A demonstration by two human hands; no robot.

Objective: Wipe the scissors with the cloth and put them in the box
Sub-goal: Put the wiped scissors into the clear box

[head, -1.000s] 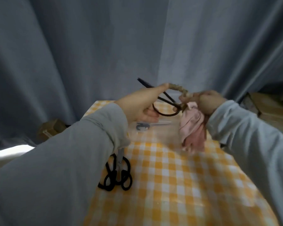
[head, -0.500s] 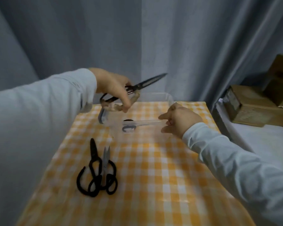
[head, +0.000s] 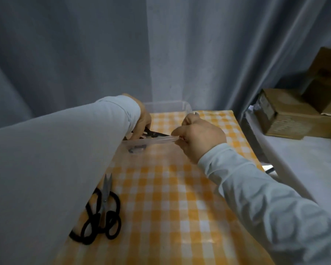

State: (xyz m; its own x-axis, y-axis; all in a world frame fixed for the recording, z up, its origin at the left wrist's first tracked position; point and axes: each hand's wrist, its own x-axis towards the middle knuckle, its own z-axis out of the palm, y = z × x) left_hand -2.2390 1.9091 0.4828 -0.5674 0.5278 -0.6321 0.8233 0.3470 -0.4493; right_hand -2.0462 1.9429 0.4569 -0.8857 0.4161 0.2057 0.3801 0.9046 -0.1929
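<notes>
A clear plastic box (head: pixel 166 105) stands at the far end of the checked table. My left hand (head: pixel 143 121) reaches down inside it and grips dark scissors (head: pixel 155 133), their blades pointing right. My right hand (head: pixel 199 138) pinches the box's near rim at its right end. Another pair of scissors (head: pixel 137 149) shows through the box's front wall. Two more pairs, black-handled scissors (head: pixel 96 224) and smaller silver-bladed scissors (head: pixel 105 190), lie crossed on the table at the near left, partly under my left sleeve. The cloth is out of sight.
The table (head: pixel 170 197) has an orange and white checked cover. Grey curtains hang close behind it. Cardboard boxes (head: pixel 287 115) sit on a white surface to the right, across a narrow gap.
My left hand has lowered the dark scissors from above the box down into it. My right hand has shifted along the box's near rim and now pinches it. The pink cloth is gone from view.
</notes>
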